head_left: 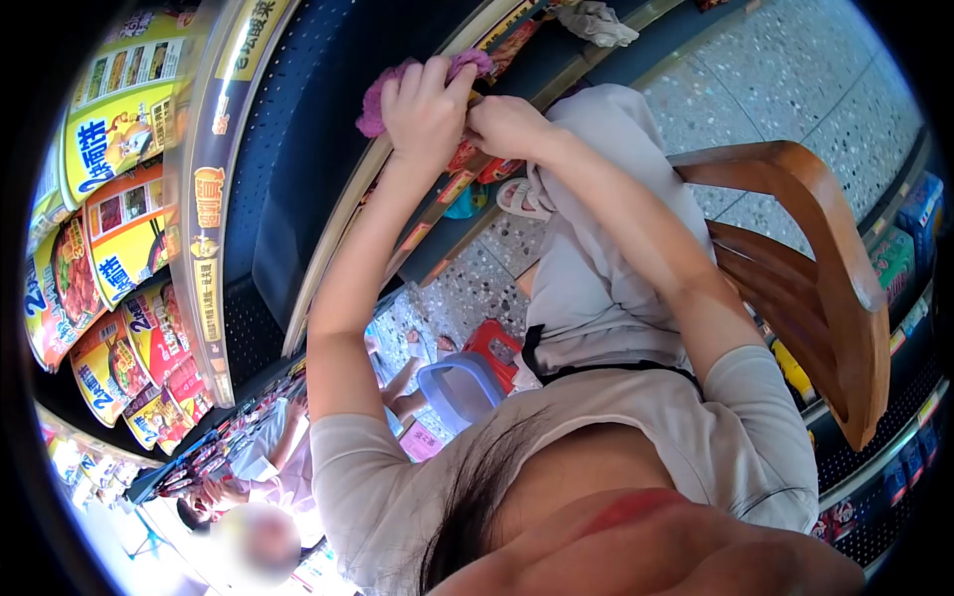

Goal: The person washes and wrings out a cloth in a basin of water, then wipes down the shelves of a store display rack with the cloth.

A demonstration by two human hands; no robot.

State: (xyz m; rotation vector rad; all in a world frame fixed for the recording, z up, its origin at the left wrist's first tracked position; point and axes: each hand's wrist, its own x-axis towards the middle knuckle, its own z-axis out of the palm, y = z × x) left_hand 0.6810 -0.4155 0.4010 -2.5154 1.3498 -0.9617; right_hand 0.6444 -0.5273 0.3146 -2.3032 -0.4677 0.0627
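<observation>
A fluffy purple cloth [374, 103] lies on the front edge of a dark shelf [298, 139], bunched under my left hand [427, 107], whose fingers are bent over it. Just to the right, my right hand [502, 127] is closed near the shelf edge, close to the left fingers. What it pinches, if anything, is too small to make out. Red packets [497, 171] show on a lower shelf beneath my hands.
Bright noodle packets [129, 233] fill shelves at the left. A wooden chair [835, 209] stands at the right. Below are a blue basin [460, 392], a red stool [494, 348] and other people. A crumpled pale cloth [596, 24] lies at the top.
</observation>
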